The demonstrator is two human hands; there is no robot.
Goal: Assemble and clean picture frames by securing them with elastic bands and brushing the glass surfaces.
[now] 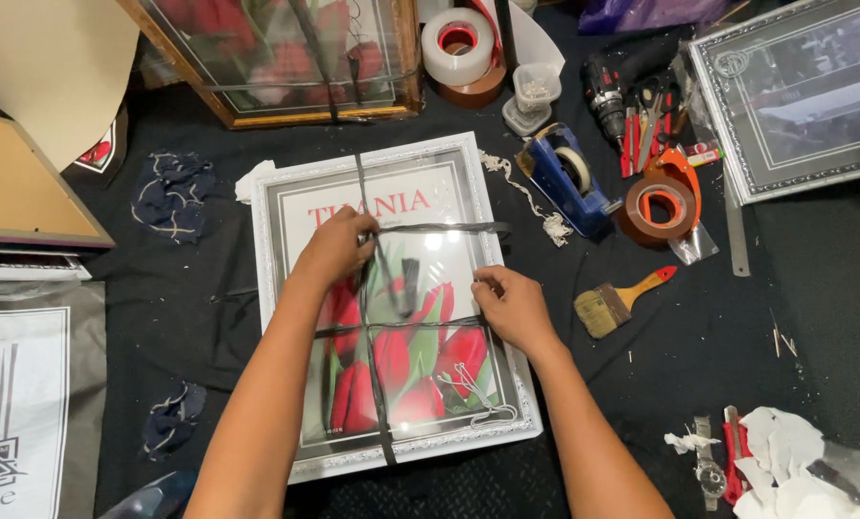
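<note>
Left hand (pixel 338 245) and right hand (pixel 511 306) atop framed tulip picture (pixel 391 298), gripping black strap (pixel 430 229)

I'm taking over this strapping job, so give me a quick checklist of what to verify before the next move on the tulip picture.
1. Framed tulip picture lies flat on the dark mat: ok.
2. Left hand is on the black strap where the bands cross: ok.
3. Right hand presses the frame's right side: ok.
4. Lengthwise strap runs near the centre: ok.
5. Strap tension and knot: cannot tell.
6. Loose white string lies on the glass near the lower strap: not ok.
</note>
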